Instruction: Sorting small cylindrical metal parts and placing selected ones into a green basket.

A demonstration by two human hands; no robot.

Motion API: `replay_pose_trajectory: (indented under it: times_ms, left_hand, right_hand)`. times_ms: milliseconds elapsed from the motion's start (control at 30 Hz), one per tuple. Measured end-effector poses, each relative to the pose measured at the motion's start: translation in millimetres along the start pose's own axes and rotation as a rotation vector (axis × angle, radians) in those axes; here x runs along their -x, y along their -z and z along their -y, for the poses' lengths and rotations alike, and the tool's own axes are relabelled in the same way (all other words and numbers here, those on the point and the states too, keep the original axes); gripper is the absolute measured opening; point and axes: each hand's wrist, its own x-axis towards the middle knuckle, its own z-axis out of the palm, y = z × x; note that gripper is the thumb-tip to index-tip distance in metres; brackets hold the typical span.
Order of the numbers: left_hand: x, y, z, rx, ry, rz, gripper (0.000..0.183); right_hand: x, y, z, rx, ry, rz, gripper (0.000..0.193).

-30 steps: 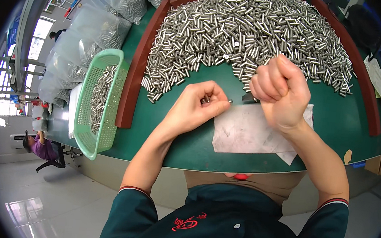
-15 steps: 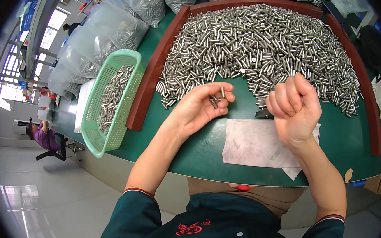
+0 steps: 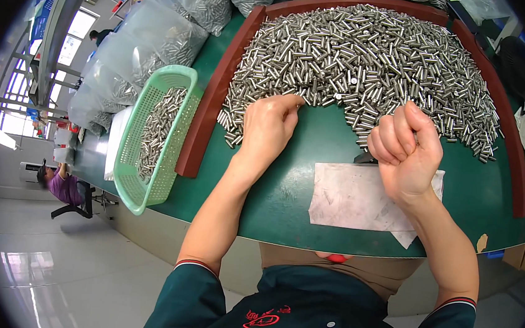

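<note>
A large heap of short, shiny metal pins (image 3: pixel 372 55) lies on the green tabletop (image 3: pixel 271 202). At its near left edge is my left hand (image 3: pixel 269 127), back upward and fingers curled down to the pins; whatever its fingers hold is hidden beneath it. My right hand (image 3: pixel 405 154) is raised in front of the heap, closed with the fingers folded to the palm, and its contents do not show. Under the right wrist lies a stained, pale cloth or sheet (image 3: pixel 359 197). Beside that hand a small dark object (image 3: pixel 365 157) is partly covered.
Dark red rails (image 3: pixel 207 118) border the heap on three sides. To the left stands a light green plastic basket (image 3: pixel 125 180) with more pins inside. Clear bags of pins (image 3: pixel 161 36) line the far left. A person in purple (image 3: pixel 64 187) sits in the background.
My left hand has turned from palm up, with several pins showing in its fingers, to back up, and has moved to the heap's edge. My right hand stays put.
</note>
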Motion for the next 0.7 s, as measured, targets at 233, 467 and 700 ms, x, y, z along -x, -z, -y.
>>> replay_pose_trajectory:
  times_ms: [233, 467, 700]
  left_hand:
    - [-2, 10, 0, -0.003, -0.087, 0.164, 0.008]
    - [12, 19, -36, 0.409, 0.239, 0.520, 0.007]
    - [20, 18, -48, 0.411, 0.180, 0.677, 0.009]
  right_hand:
    - [1, 0, 1, -0.013, 0.001, 0.004, 0.041]
    - [2, 4, -1, -0.026, 0.038, 0.035, 0.041]
    - [12, -4, -13, 0.094, 0.028, 0.162, 0.041]
